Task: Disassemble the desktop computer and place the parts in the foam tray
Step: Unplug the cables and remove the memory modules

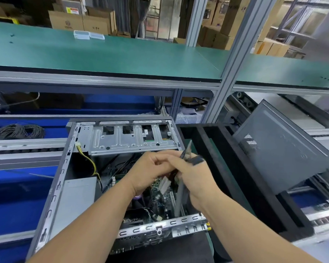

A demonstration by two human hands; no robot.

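Beside the open grey metal computer case point(68, 168), on its right, sits a black foam tray point(235, 168) of long slots with a grey steel side panel point(285, 154) leaning on its far edge. Inside the case lie a green motherboard point(156, 196), a grey power supply box point(76, 198) and yellow-black wires point(89, 160). Above them, the left hand point(152, 171) and right hand point(196, 179) both pinch a blurred black cable point(182, 154).

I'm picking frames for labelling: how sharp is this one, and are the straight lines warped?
Head view: motion blur smears both hands, the left hand and right hand, and the cable they hold; the computer case is fairly sharp; wide-angle distortion bends the green shelf.
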